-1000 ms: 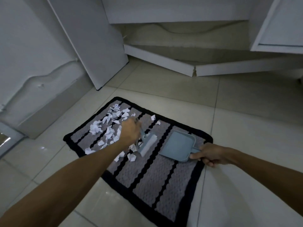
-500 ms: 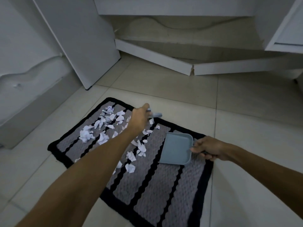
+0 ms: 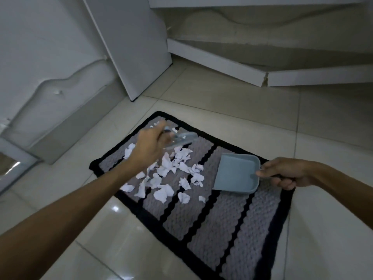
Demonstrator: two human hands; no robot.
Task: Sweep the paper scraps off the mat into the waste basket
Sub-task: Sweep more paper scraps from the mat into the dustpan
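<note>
A grey mat point(image 3: 203, 223) with black stripes and a black border lies on the tiled floor. Several white paper scraps point(image 3: 167, 174) are strewn over its far left half. My left hand point(image 3: 150, 145) grips a small blue-grey hand brush point(image 3: 182, 138), blurred, held just above the mat's far edge behind the scraps. My right hand point(image 3: 282, 173) holds the handle of a blue-grey dustpan point(image 3: 236, 173), which rests on the mat with its open mouth facing the scraps. No waste basket is in view.
A white door panel point(image 3: 131, 43) stands at the back left, next to a stained wall point(image 3: 50, 77). White baseboards point(image 3: 218, 63) run along the back. Glossy beige floor tiles point(image 3: 333, 219) surround the mat.
The scraps have been drawn together and closer to the dustpan. My left hand with the brush sits at the mat's far edge. The view has shifted nearer; the dustpan stays in place.
</note>
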